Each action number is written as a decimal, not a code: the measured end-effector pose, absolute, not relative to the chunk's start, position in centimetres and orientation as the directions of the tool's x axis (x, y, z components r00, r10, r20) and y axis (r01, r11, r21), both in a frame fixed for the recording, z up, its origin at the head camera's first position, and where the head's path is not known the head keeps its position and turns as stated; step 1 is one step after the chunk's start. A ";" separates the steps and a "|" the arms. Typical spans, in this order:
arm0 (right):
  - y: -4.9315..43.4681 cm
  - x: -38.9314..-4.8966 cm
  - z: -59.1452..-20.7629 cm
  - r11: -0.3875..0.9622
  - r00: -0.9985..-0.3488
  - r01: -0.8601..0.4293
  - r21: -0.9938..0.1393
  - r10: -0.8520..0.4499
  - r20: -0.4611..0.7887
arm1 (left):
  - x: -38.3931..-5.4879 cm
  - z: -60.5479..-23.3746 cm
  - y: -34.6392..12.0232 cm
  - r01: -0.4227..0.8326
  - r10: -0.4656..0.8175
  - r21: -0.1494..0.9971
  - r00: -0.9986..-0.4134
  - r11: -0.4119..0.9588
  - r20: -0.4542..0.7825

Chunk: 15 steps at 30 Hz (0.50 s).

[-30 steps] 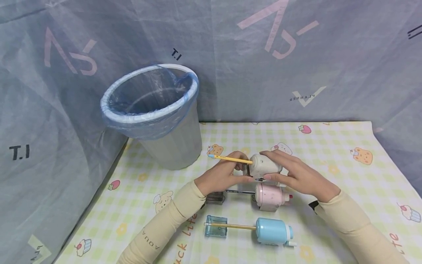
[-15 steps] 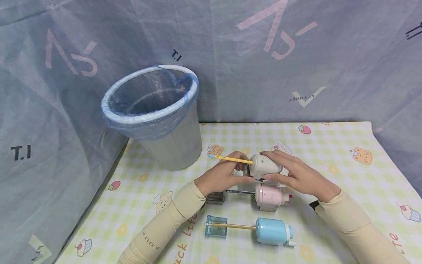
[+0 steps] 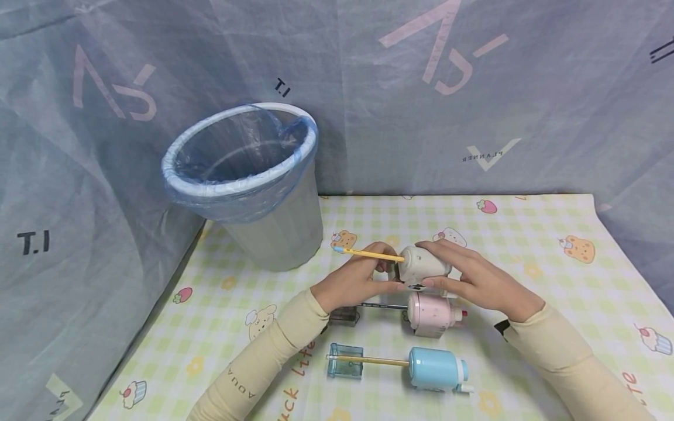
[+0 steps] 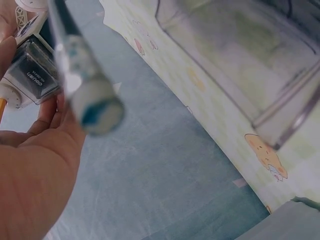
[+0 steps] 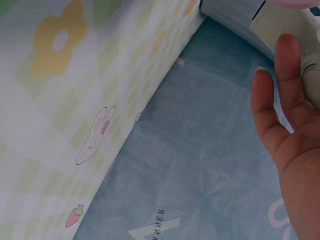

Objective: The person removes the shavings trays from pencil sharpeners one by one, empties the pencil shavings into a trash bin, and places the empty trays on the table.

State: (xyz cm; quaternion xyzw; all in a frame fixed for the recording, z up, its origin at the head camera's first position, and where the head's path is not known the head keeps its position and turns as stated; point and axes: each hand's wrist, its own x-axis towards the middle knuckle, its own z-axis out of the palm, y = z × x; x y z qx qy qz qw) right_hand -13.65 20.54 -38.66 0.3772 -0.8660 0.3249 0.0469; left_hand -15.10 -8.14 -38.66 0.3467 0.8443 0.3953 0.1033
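Note:
My right hand (image 3: pixel 481 278) grips the body of a cream crank pencil sharpener (image 3: pixel 423 266), thumb on the near side and fingers over the top. A yellow pencil (image 3: pixel 371 254) with a light blue end sticks out of its front. My left hand (image 3: pixel 360 278) is at the front end, fingers and thumb on the dark see-through shavings drawer (image 4: pixel 35 70). In the left wrist view the drawer sits against the sharpener; how far it is pulled out I cannot tell. The right wrist view shows two fingers (image 5: pixel 290 75) beside the sharpener's pale base (image 5: pixel 285 25).
Nearer stand a pink sharpener (image 3: pixel 429 313) with a black pencil (image 3: pixel 384 306) and a blue sharpener (image 3: pixel 434 368) with a wooden pencil (image 3: pixel 384 361). A dark drawer (image 3: pixel 343 316) and a blue drawer (image 3: pixel 344 368) lie left of them. A blue-lined bin (image 3: pixel 279 234) stands back left.

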 end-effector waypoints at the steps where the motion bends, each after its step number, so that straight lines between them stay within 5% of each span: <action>1: 20.5 -13.7 -38.7 0.506 -0.712 -0.683 -0.527 -0.623 0.325 | -15.1 -38.7 -8.2 0.503 0.666 0.739 -0.739 0.449 0.099; 15: 20.6 -13.7 -38.6 0.506 -0.711 -0.684 -0.526 -0.625 0.322 | -15.0 -38.4 -8.4 0.491 0.664 0.746 -0.743 0.450 0.088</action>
